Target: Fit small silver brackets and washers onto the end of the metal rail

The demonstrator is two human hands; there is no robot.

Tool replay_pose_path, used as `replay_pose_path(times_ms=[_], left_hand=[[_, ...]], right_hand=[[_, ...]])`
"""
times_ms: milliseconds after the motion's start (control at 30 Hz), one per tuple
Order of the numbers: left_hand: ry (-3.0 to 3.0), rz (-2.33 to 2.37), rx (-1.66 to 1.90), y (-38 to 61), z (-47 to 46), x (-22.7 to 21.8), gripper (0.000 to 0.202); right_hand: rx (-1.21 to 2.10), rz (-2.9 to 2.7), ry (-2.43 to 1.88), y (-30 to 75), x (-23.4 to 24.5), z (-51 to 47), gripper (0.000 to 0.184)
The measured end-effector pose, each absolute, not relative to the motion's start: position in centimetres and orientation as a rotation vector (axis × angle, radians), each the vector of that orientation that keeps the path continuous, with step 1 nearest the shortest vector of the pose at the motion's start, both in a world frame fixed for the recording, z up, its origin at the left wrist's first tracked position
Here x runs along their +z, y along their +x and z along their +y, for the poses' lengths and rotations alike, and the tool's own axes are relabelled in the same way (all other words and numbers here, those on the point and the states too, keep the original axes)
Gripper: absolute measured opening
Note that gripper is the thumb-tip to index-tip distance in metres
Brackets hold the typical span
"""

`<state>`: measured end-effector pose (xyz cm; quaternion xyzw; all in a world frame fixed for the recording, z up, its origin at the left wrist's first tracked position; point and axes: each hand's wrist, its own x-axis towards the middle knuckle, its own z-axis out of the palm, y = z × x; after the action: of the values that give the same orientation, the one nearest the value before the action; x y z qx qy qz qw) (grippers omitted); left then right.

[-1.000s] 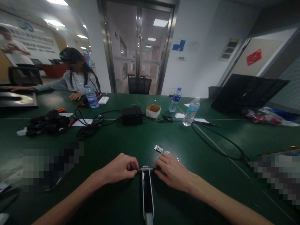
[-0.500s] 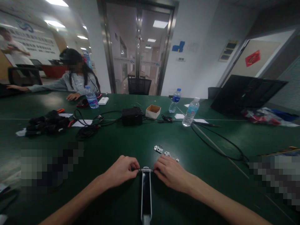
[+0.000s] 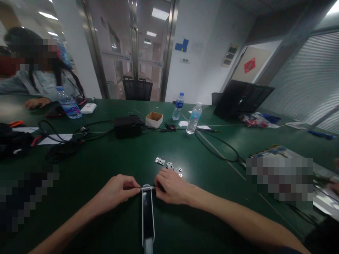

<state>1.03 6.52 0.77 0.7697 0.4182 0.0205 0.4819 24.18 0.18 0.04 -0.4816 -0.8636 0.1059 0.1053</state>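
Note:
A long, narrow pale metal frame (image 3: 143, 215) points away from me at the bottom middle, with the dark table showing between its sides. A thin metal rod (image 3: 147, 188) lies crosswise at its far end. My left hand (image 3: 120, 188) pinches the rod's left end between thumb and finger. On the other side, my right hand (image 3: 171, 187) has its fingers closed at the rod's right end; the fingertips are partly hidden. Just beyond my right hand lie small metal plates (image 3: 160, 161) and two small rings or nuts (image 3: 180, 170).
A black box (image 3: 128, 126) with cables, a small open carton (image 3: 154, 120) and two water bottles (image 3: 194, 119) (image 3: 178, 107) stand farther back. Another bottle (image 3: 69, 103) is near a seated person (image 3: 39, 79) at left. A black monitor (image 3: 241, 100) stands at right.
The view has turned to the right, so everything sits farther left. Both hands keep their hold at the rod's ends. A part of another person shows at the right edge.

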Motion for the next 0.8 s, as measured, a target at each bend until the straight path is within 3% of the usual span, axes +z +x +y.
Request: replay_pose_path(times_ms=[433,600,700,800], left_hand=[[1.987,1.047,0.183,1.5,5.8,-0.9,0.039],[1.977,0.973,0.213,0.9,6.3,-1.7,0.037],[1.967,0.937,0.211,1.0,6.2,-1.3,0.032],[1.977,0.917,0.233,1.5,5.4,-0.4,0.031]], right_hand=[[0.058,-2.327,-1.449,24.0,-2.4,-0.1,0.007],[-0.091,-2.172,-1.574,24.9,-0.7,2.4,0.023],[-0.042,-2.198,-1.746,25.5,0.4,5.5,0.035],[0.187,-2.288,-1.956,25.6,0.9,8.4,0.030]])
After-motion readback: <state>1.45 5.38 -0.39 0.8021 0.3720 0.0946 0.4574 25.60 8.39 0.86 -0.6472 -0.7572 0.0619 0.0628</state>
